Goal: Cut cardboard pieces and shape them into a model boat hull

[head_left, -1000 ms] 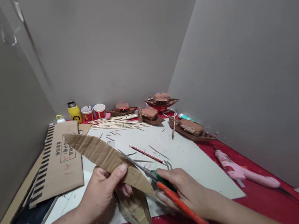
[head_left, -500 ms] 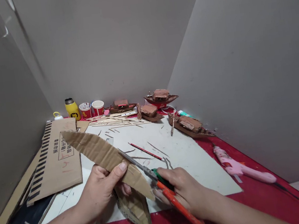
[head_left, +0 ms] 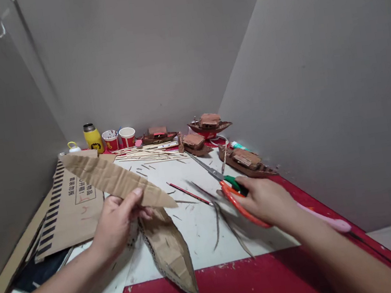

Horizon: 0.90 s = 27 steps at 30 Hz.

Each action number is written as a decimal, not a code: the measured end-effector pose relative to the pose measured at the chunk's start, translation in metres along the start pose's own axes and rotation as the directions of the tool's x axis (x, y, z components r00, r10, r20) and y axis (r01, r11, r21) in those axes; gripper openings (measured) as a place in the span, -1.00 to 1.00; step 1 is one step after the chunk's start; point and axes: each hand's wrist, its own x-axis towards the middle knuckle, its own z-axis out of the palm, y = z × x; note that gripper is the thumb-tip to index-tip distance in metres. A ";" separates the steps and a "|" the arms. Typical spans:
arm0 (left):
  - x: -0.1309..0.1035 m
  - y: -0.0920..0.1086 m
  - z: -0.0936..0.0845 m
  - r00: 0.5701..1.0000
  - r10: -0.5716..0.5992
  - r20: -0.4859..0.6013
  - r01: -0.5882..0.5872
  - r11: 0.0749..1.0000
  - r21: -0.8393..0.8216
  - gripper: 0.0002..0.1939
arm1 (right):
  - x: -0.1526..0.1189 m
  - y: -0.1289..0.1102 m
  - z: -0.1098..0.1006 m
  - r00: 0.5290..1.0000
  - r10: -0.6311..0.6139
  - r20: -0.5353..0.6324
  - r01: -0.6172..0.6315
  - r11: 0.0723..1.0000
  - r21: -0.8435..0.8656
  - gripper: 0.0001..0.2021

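A long, pointed leaf-shaped piece of cardboard (head_left: 112, 177) is pinched between the thumb and fingers of my left hand (head_left: 120, 220). Below that hand is a boat-shaped cardboard hull (head_left: 170, 252) with a raised rim; its upper end is hidden by the fingers and the flat piece, so I cannot tell if they touch it. My right hand (head_left: 261, 200) is closed around the scissors (head_left: 234, 194), which have one orange and one green handle. Their blades point away to the far left, apart from the cardboard. A red pencil (head_left: 189, 193) and thin cardboard strips (head_left: 239, 235) lie between my hands.
Brown model boats (head_left: 244, 159) stand along the back and right. Thin wooden sticks (head_left: 153, 153), red paper cups (head_left: 128, 137) and a yellow bottle (head_left: 93, 139) are at the back. Printed cardboard (head_left: 67, 218) lies left. A pink glue gun (head_left: 327, 219) is partly behind my right arm.
The scissors have come off the cardboard's edge and moved right and away with my right hand. My left hand has shifted left with the cardboard. More of the hull and strips shows.
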 end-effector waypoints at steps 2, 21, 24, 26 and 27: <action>0.009 0.001 -0.005 0.994 0.069 -0.083 -0.068 0.998 0.012 -0.70 | 0.008 0.016 -0.003 0.992 0.043 0.116 -0.018 0.979 -0.204 -0.59; 0.031 0.019 -0.023 0.855 0.321 -0.408 -0.371 0.927 -0.048 -0.80 | -0.015 -0.101 0.036 0.886 -0.439 0.145 0.360 0.852 0.381 -0.90; 0.027 0.032 -0.024 0.828 0.369 -0.423 -0.434 0.899 -0.065 -0.82 | -0.019 -0.088 0.026 0.904 -0.427 0.006 0.392 0.836 0.384 -0.87; 0.024 0.038 -0.024 0.818 0.384 -0.428 -0.458 0.885 -0.081 -0.83 | -0.030 -0.069 0.013 0.915 -0.368 -0.166 0.403 0.833 0.380 -0.80; 0.023 0.041 -0.024 0.815 0.389 -0.429 -0.467 0.879 -0.091 -0.83 | -0.038 -0.059 0.007 0.906 -0.311 -0.289 0.406 0.831 0.380 -0.77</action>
